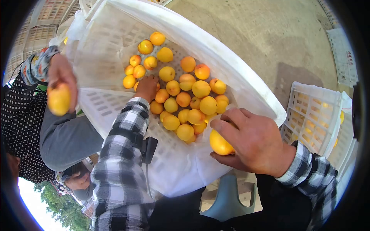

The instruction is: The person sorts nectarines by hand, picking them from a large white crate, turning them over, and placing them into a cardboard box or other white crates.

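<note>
A large white crate [246, 57], lined with thin translucent plastic, holds several yellow-orange fruits [200, 89] on its slotted floor. My left hand [147, 88] reaches down among the fruits near the middle of the crate; its fingertips are bent around an orange fruit, mostly hidden beneath them. Over the crate's near right edge, my right hand [254, 140] grips a yellow fruit [221, 143] between thumb and fingers. Both my sleeves are black-and-white checked.
A co-worker in dotted clothing [29, 127] sits at the left, one hand holding a yellow fruit [59, 99]. White crates with fruit [308, 119] stand at the right. A blue-grey stool [228, 200] is below, near my legs.
</note>
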Demonstrator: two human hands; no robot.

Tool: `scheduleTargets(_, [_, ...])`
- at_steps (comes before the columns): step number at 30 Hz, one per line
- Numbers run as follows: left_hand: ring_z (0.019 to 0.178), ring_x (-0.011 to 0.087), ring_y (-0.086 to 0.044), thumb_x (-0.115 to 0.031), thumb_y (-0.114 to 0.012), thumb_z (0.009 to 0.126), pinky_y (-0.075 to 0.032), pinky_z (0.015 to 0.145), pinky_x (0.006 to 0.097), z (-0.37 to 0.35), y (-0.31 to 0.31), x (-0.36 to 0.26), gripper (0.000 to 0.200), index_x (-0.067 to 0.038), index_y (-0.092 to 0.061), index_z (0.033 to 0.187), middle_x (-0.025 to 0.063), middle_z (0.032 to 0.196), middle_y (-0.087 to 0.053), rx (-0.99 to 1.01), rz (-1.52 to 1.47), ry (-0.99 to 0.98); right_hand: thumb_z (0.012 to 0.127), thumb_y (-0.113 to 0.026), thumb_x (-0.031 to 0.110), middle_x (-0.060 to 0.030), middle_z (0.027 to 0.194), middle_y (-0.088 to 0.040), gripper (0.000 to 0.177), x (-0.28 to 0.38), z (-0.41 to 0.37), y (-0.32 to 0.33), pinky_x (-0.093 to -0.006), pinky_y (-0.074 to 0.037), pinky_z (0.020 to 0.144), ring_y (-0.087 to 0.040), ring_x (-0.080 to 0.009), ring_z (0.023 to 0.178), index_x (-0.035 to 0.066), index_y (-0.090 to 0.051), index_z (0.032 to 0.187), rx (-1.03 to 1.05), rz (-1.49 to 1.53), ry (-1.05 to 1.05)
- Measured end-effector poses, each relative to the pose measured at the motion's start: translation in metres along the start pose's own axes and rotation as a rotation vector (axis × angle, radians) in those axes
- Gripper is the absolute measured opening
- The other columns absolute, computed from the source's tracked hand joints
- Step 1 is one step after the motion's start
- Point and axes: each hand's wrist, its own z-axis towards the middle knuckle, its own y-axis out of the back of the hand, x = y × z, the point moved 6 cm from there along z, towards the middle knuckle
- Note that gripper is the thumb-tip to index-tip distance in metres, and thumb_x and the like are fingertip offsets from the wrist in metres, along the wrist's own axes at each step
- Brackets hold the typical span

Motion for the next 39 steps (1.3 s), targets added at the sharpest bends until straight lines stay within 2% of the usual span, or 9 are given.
scheduleTargets(8, [0.105, 0.033, -0.056, -0.021, -0.067, 0.079, -0.053, 0.078, 0.0392, -0.03, 0.097, -0.022, 0.043, -0.005, -0.054, 0.117, 0.0201, 0.115, -0.053, -0.037, -0.375, -0.03, 0.066, -0.074, 0.025, -0.0104, 0.088, -0.057, 0.042, -0.006, -0.001, 0.001, -0.0375, -0.049, 0.06, -0.06, -0.0299, 0.071, 0.012, -0.058, 0.103, 0.078, 0.099, -0.153])
scheduleTargets(10, [0.094, 0.0265, -0.061, -0.034, -0.059, 0.088, -0.055, 0.067, 0.0358, -0.052, 0.111, -0.044, 0.044, -0.003, -0.052, 0.119, 0.0158, 0.11, -0.058, 0.277, -1.563, 0.299, 0.067, -0.073, 0.025, -0.011, 0.087, -0.057, 0.039, -0.007, 0.002, 0.002, -0.0382, -0.049, 0.061, -0.06, -0.0313, 0.072, 0.011, -0.058, 0.1, 0.077, 0.12, -0.18])
scheduleTargets(14, [0.074, 0.0214, -0.064, -0.059, -0.039, 0.093, -0.053, 0.061, 0.0315, -0.087, 0.136, -0.1, 0.06, -0.005, -0.052, 0.118, 0.0095, 0.095, -0.064, 0.631, -2.077, 0.093, 0.073, -0.069, 0.031, -0.0141, 0.086, -0.057, 0.037, -0.009, 0.006, 0.005, -0.0422, -0.048, 0.056, -0.061, -0.0315, 0.067, 0.006, -0.053, 0.095, 0.065, 0.155, -0.225])
scheduleTargets(18, [0.08, 0.0191, -0.064, -0.056, -0.033, 0.097, -0.053, 0.066, 0.0306, -0.119, 0.153, -0.157, 0.059, -0.005, -0.051, 0.121, 0.0088, 0.099, -0.063, 0.759, -2.125, -0.05, 0.073, -0.07, 0.033, -0.0152, 0.094, -0.06, 0.044, -0.016, 0.004, -0.001, -0.0419, -0.049, 0.057, -0.063, -0.0317, 0.071, 0.007, -0.054, 0.104, 0.086, 0.142, -0.313])
scheduleTargets(30, [0.068, 0.0134, -0.061, -0.058, -0.025, 0.097, -0.051, 0.056, 0.0244, -0.113, 0.217, -0.165, 0.064, -0.001, -0.042, 0.12, 0.0112, 0.087, -0.061, 0.162, -1.413, -0.256, 0.073, -0.077, 0.029, -0.017, 0.107, -0.063, 0.071, -0.017, 0.017, 0.001, -0.0358, -0.05, 0.084, -0.063, -0.0312, 0.1, 0.005, -0.044, 0.131, 0.207, 0.361, -0.468])
scheduleTargets(33, [0.117, 0.0173, -0.051, -0.054, -0.02, 0.1, -0.041, 0.1, 0.0282, -0.114, 0.222, -0.161, 0.069, 0.004, -0.044, 0.131, 0.0125, 0.125, -0.053, 0.303, -1.379, -0.269, 0.074, -0.076, 0.021, -0.0147, 0.109, -0.062, 0.068, -0.022, 0.019, -0.001, -0.0348, -0.048, 0.09, -0.062, -0.0263, 0.102, 0.003, -0.043, 0.131, 0.126, 0.523, -0.444])
scheduleTargets(35, [0.072, 0.0155, -0.064, -0.062, -0.028, 0.095, -0.053, 0.06, 0.0263, -0.113, 0.21, -0.148, 0.069, -0.001, -0.046, 0.121, 0.0125, 0.091, -0.062, 0.405, -1.606, -0.082, 0.075, -0.075, 0.016, -0.0121, 0.116, -0.057, 0.067, -0.022, 0.017, -0.001, -0.0338, -0.046, 0.095, -0.059, -0.022, 0.105, 0.002, -0.042, 0.131, 0.063, 0.641, -0.383])
scheduleTargets(37, [0.083, 0.0242, -0.066, -0.058, -0.036, 0.095, -0.054, 0.067, 0.0326, -0.088, 0.162, -0.117, 0.066, 0.001, -0.049, 0.121, 0.0177, 0.097, -0.062, 0.393, -1.496, 0.092, 0.075, -0.075, 0.017, -0.0124, 0.118, -0.055, 0.067, -0.022, 0.015, 0.0, -0.0336, -0.046, 0.096, -0.058, -0.0218, 0.107, 0.003, -0.042, 0.131, 0.034, 0.633, -0.364])
scheduleTargets(39, [0.092, 0.0341, -0.064, -0.045, -0.048, 0.094, -0.053, 0.076, 0.0387, -0.058, 0.043, -0.076, 0.055, 0.003, -0.05, 0.122, 0.021, 0.102, -0.063, 0.188, -0.644, -0.23, 0.075, -0.075, 0.017, -0.0126, 0.121, -0.053, 0.067, -0.022, 0.015, 0.003, -0.0335, -0.045, 0.097, -0.057, -0.0215, 0.109, 0.003, -0.041, 0.131, 0.006, 0.619, -0.334])
